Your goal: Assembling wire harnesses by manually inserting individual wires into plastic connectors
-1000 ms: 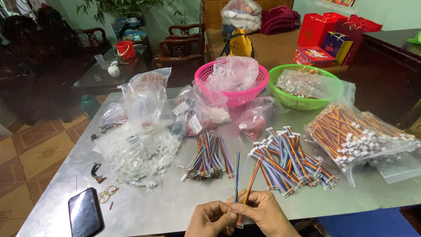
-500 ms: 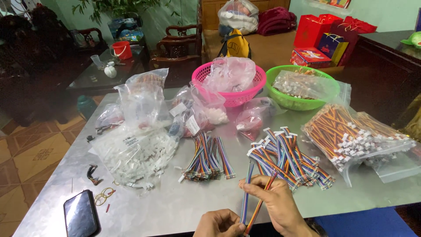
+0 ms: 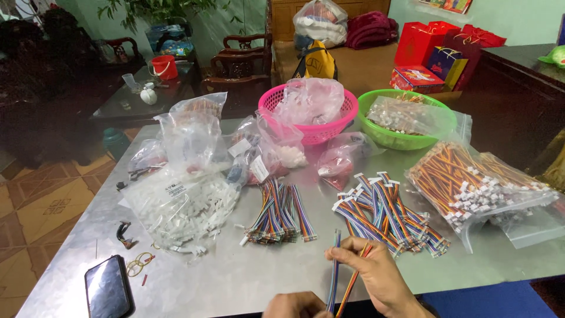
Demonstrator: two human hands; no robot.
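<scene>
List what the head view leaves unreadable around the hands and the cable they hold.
- Left hand: cut off by the bottom edge; its grip is unclear.
- Ribbon cable: lower end hidden behind the right hand and the edge.
- Pink basket: contents veiled by a cloudy plastic bag.

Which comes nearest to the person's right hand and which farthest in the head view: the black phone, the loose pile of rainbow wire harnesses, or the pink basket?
From the right hand:
1. Loose pile of rainbow wire harnesses, just above the hand on the table.
2. Black phone, lying at the table's near left corner.
3. Pink basket, at the table's far edge, centre.
</scene>
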